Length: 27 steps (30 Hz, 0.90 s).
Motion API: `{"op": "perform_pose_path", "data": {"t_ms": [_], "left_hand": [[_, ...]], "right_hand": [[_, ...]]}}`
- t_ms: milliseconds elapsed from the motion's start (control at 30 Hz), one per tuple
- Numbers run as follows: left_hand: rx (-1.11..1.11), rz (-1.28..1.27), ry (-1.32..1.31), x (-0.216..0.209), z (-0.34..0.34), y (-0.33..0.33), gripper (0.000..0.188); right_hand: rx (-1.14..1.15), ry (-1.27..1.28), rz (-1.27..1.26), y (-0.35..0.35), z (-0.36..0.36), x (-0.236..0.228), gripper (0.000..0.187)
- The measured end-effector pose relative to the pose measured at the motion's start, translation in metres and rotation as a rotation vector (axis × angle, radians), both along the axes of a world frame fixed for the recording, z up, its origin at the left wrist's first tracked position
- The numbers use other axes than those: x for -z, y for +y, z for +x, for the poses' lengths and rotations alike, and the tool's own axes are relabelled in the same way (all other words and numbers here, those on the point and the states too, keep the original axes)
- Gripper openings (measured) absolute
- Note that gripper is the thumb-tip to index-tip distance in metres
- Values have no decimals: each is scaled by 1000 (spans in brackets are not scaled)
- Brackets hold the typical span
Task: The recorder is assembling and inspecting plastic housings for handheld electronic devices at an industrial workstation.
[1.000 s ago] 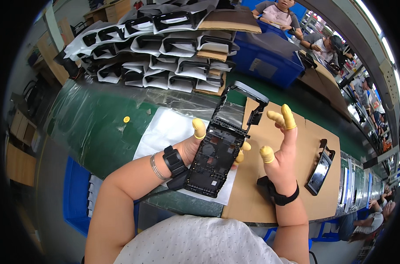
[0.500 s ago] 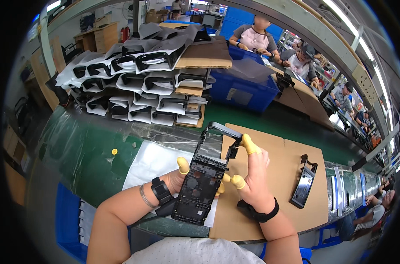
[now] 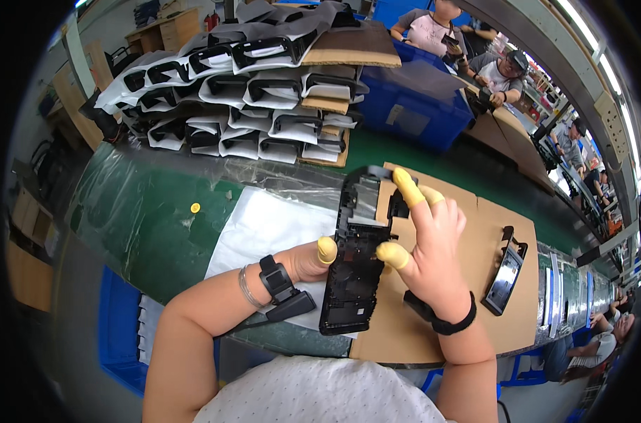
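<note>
A long black plastic housing [image 3: 352,282], with an open handle-like frame at its far end, is held up in front of me. Its ribbed inner side faces me. My left hand [image 3: 310,261] grips its left edge, the thumb in a yellow finger cot and the other fingers hidden behind. At the right edge, my right hand [image 3: 437,247] has its thumb by the middle of the housing and its index finger at the upper corner of the frame, both in yellow cots. A black device [image 3: 291,307] hangs by my left wristband.
White sheeting [image 3: 253,225] and brown cardboard [image 3: 398,331] cover parts of the green bench. A similar black housing with a glossy panel [image 3: 505,278] lies at right. Wrapped housings [image 3: 264,92] are stacked behind, beside a blue bin [image 3: 419,99]. Co-workers [image 3: 430,32] sit beyond.
My view has shifted, so the bench and stack appear higher and further right. The housing is tilted more edge-on. My right thumb has moved up along its right edge.
</note>
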<state>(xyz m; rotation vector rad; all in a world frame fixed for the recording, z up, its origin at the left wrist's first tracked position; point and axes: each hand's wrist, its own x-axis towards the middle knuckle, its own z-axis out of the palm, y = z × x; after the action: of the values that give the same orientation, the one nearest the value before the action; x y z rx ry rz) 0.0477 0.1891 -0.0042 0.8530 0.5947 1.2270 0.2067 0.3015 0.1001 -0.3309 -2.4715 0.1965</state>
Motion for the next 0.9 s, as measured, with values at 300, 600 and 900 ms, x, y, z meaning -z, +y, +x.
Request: {"op": "perform_pose_path", "data": {"t_ms": [300,600,900], "left_hand": [[-49,47,-521,-5,-13,9,116],[-184,41,-489,-7,-20,9,117],[-237,27,-315,-5,-18,6,116]], "right_hand": [[-223,195,-868,11,-12,30,76],[-329,162,-955,2,-13,43,62],[-279,87,-855,-1,-8,39,61]]}}
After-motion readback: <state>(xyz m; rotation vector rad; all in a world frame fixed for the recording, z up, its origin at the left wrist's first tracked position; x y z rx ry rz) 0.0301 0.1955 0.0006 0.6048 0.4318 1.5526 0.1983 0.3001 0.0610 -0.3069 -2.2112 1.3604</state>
